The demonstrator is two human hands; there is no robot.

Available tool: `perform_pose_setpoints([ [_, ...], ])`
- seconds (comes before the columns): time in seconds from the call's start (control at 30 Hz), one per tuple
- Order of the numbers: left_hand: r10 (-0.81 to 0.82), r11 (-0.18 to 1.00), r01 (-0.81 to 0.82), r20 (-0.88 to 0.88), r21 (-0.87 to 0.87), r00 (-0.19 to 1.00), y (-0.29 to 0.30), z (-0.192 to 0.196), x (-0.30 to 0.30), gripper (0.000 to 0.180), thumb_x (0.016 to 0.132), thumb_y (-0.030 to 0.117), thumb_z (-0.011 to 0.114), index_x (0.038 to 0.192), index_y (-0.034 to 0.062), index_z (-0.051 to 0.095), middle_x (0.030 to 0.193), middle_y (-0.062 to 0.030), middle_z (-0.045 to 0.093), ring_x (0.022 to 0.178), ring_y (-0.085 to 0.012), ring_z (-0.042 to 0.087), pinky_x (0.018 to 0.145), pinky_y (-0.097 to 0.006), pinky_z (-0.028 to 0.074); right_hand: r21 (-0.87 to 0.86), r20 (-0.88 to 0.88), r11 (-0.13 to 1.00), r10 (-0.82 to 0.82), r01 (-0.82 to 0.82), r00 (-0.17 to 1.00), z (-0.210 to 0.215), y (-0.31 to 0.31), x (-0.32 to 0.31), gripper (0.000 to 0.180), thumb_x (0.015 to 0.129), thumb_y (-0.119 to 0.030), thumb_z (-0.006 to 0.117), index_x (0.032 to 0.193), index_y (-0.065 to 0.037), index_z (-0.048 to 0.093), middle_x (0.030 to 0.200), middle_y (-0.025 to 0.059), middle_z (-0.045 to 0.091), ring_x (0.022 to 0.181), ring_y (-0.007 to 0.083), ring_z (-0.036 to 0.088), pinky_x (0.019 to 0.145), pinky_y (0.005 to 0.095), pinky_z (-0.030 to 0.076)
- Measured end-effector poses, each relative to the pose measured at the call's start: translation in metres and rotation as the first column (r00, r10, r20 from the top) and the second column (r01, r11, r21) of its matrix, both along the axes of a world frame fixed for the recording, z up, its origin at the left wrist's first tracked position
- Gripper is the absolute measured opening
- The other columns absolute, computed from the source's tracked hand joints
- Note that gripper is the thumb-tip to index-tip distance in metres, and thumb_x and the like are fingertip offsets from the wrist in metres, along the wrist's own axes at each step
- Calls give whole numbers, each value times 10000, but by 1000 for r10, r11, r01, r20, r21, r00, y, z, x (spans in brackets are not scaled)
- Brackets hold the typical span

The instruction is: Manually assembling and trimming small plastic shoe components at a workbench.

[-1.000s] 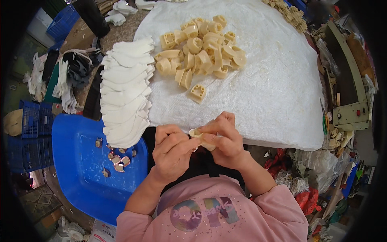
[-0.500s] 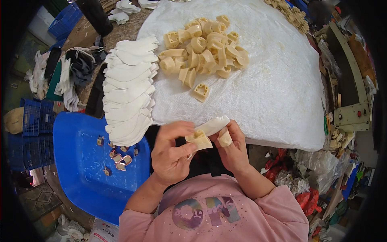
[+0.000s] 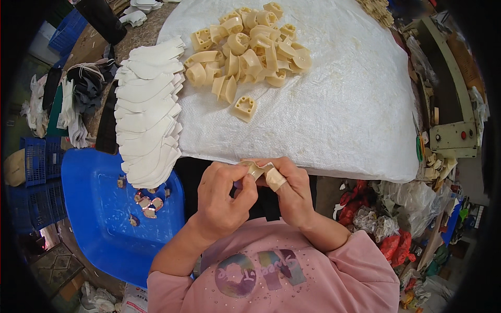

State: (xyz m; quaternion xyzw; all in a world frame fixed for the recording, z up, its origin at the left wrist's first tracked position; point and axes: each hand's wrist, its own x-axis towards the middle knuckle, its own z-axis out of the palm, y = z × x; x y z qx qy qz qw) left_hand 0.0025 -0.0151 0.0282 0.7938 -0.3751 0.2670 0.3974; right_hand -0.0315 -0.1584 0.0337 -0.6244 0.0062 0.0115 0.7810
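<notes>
My left hand [image 3: 222, 194] and right hand [image 3: 295, 195] are closer together than half a second ago. The beige piece [image 3: 254, 169], open side showing then, is now mostly covered by my fingers. The white strip no longer stretches out in sight. The pile [image 3: 255, 52] and tub [image 3: 96, 229] sit farther left in my view.

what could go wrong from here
The small, curved cream plastic piece might slip, since it sits in a narrow grip between the left hand and right hand. The overlapping thin white curved sheets could slide, as their near end appears to overhang the blue plastic tub.
</notes>
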Motion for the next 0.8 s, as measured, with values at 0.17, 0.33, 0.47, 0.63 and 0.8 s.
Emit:
perform_pose_setpoints([
  [0.17, 34, 996, -24, -129, 83, 991, 1, 1, 4, 194, 653, -94, 622, 811, -15, 544, 844, -137, 550, 670, -254, 532, 535, -327, 417, -407, 23, 908, 117, -97, 993, 1, -13, 11, 273, 944, -180, 426, 1079, 17, 560, 879, 130, 637, 789, 153, 620, 679, 290, 489],
  [0.33, -107, 968, -8, -439, -252, 892, 11, -1, 3, 218, 660, -144, 606, 786, 5, 510, 885, -142, 582, 718, -264, 583, 608, -321, 474, -86, -117, 948, 295, -305, 948, 2, -35, 27, 297, 905, -200, 552, 1122, 3, 544, 947, 93, 626, 866, 145, 598, 760, 287, 485],
  [0.47, -302, 920, 124, -471, -372, 829, 7, 0, -2, 224, 667, -152, 590, 755, 18, 475, 898, -142, 602, 776, -273, 611, 676, -317, 494, 188, -198, 870, 488, -456, 850, -8, -46, 37, 471, 783, -51, 694, 1200, 22, 488, 1054, 93, 596, 926, 154, 587, 818, 291, 482],
  [0.63, -324, 929, 239, -314, -282, 892, 10, 4, -5, 218, 665, -140, 599, 739, 7, 457, 899, -138, 583, 765, -268, 579, 661, -316, 472, 186, -99, 861, 496, -473, 863, -6, -39, 33, 435, 759, -15, 708, 1147, 22, 515, 1021, 109, 600, 932, 190, 608, 819, 326, 502],
  [0.8, -236, 966, 177, -374, -187, 897, 11, 3, -6, 179, 731, -121, 614, 766, -2, 485, 880, -149, 587, 754, -218, 584, 622, -290, 477, 3, -153, 887, 457, -462, 876, -10, -34, 36, 362, 823, -58, 646, 1155, 2, 516, 977, 91, 608, 925, 170, 605, 776, 287, 505],
])
